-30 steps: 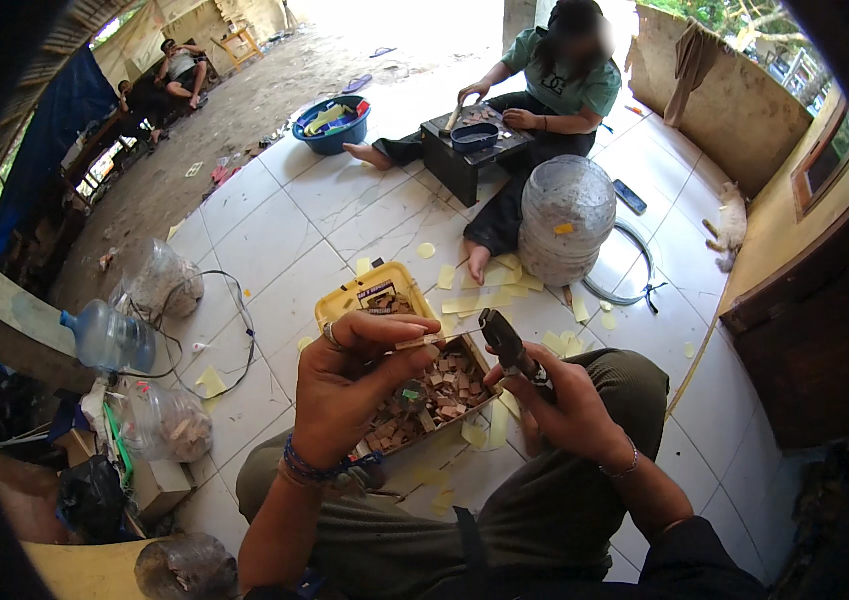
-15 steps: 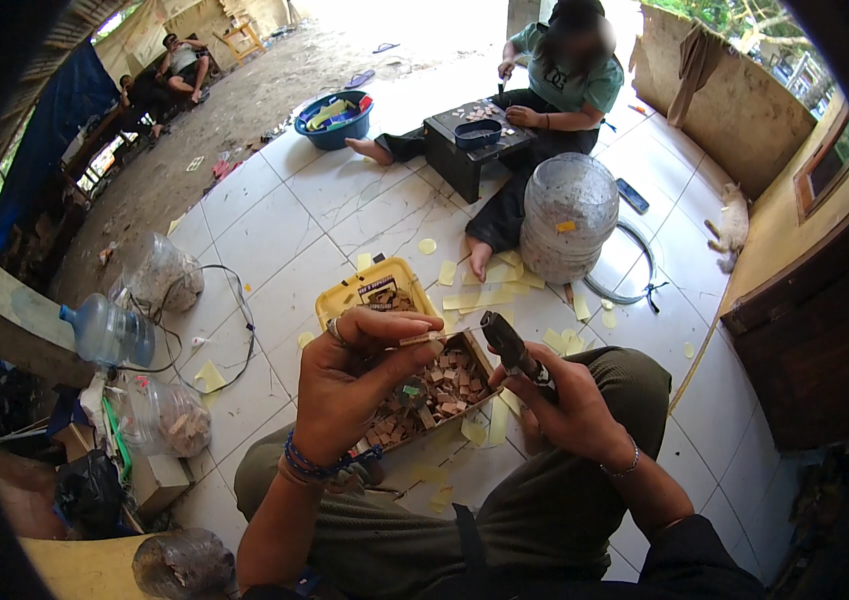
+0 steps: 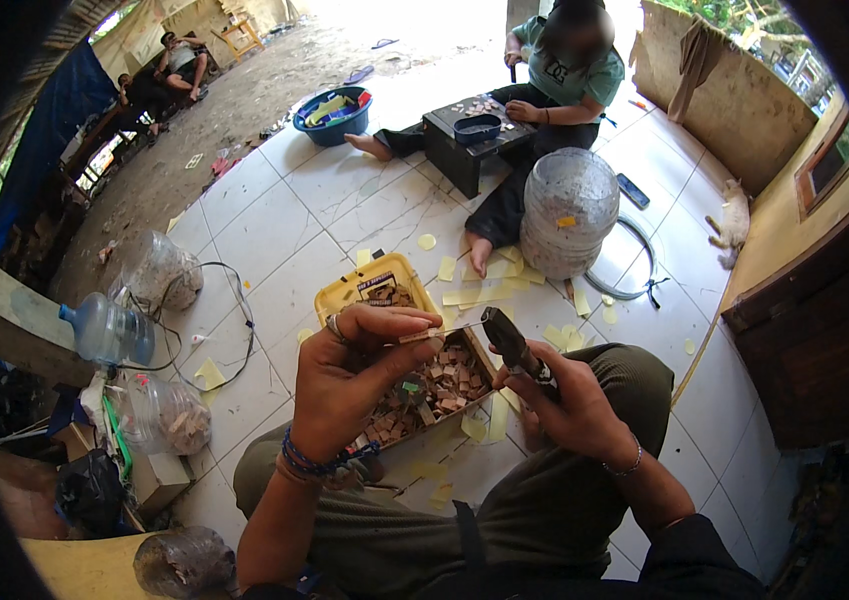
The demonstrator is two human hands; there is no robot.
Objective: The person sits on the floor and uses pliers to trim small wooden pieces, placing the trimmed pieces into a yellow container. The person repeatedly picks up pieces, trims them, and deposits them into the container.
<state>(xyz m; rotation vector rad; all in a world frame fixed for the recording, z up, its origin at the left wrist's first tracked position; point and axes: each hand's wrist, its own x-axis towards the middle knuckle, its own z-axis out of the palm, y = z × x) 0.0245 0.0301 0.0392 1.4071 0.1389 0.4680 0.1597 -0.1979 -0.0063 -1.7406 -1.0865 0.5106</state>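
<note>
Pinching a small wooden piece (image 3: pixel 416 337) here, with the thumb and fingertips of the left hand (image 3: pixel 356 365) closed on it and the other fingers loosely curled. The right hand (image 3: pixel 576 405) is wrapped around some dark pliers (image 3: pixel 510 345), nose pointing up toward the piece but sitting just apart from it. Looks like a thin wire (image 3: pixel 459 328) spans the gap, though it's too fine to tell if the pliers are actually biting it. Right below the hands there's a box (image 3: pixel 456 414) full of little wood bits, with a yellow tray (image 3: pixel 325 297) of more bits just behind. Yellow scraps (image 3: pixel 474 297) are scattered over the white tiles past that. Further out, a big clear jug (image 3: pixel 570 215) stands near a co-worker (image 3: pixel 569 85) sitting at a low black table (image 3: pixel 452 165) with a blue dish (image 3: pixel 476 128) on it. Oh, and a cat (image 3: pixel 731 222) is stretched out by the right wall.
</note>
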